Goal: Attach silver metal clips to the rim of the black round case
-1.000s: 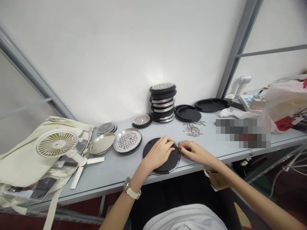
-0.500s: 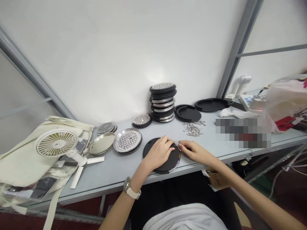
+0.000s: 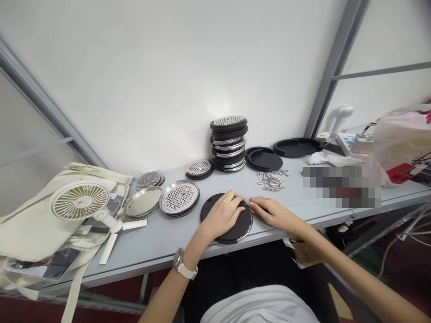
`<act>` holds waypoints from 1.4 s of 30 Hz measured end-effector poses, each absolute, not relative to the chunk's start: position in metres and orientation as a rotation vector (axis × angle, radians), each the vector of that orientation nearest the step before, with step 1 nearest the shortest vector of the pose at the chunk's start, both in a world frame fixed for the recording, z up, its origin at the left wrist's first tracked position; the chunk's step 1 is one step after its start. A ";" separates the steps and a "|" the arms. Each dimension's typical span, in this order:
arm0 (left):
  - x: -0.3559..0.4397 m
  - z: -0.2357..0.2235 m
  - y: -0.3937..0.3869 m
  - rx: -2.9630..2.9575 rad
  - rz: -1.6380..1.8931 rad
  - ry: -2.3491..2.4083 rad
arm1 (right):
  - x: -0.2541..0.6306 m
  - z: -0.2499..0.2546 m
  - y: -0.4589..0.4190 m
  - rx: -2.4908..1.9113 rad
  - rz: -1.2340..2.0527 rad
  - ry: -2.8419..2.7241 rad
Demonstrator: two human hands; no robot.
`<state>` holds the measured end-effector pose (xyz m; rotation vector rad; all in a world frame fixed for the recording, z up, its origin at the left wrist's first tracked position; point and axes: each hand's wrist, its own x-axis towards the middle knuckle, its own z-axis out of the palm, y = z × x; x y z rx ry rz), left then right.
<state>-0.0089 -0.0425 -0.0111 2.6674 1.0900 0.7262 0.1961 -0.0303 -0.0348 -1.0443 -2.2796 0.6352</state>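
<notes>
A black round case [image 3: 232,231] with a silver rim along its right side lies flat near the table's front edge. My left hand [image 3: 224,215] rests across its top, fingers bent, thumb and fingertips at the upper right rim. At that rim my right hand [image 3: 274,213] pinches a small metal wire clip [image 3: 247,204], mostly hidden by the fingers. Behind my right hand lies a loose pile of silver looped wire clips [image 3: 271,181]. To the left are perforated metal grater discs [image 3: 179,197] and plain metal discs [image 3: 143,202].
A tall stack of black-and-silver round cases [image 3: 229,143] stands by the wall, with black round trays [image 3: 264,159] beside it. A white fan [image 3: 81,200] and cream bag [image 3: 27,229] occupy the left end. A plastic bag [image 3: 400,139] sits at the right.
My right hand has shifted very slightly left, closer to the case's rim. My left hand and the case stay nearly still.
</notes>
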 end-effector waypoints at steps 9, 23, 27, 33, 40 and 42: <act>-0.009 -0.008 -0.044 2.671 0.718 1.076 | 0.195 -0.036 -0.031 -1.045 0.611 -2.298; -0.008 -0.007 -0.043 2.762 0.675 1.108 | 0.195 -0.036 -0.030 -1.045 0.664 -2.283; -0.008 -0.008 -0.043 2.763 0.671 1.116 | 0.196 -0.037 -0.029 -1.074 0.679 -2.263; -0.008 -0.007 -0.043 2.768 0.658 1.122 | 0.195 -0.038 -0.029 -1.098 0.682 -2.231; -0.008 -0.008 -0.043 2.777 0.658 1.126 | 0.195 -0.037 -0.030 -1.111 0.702 -2.216; -0.008 -0.007 -0.043 2.779 0.656 1.127 | 0.195 -0.037 -0.030 -1.111 0.711 -2.211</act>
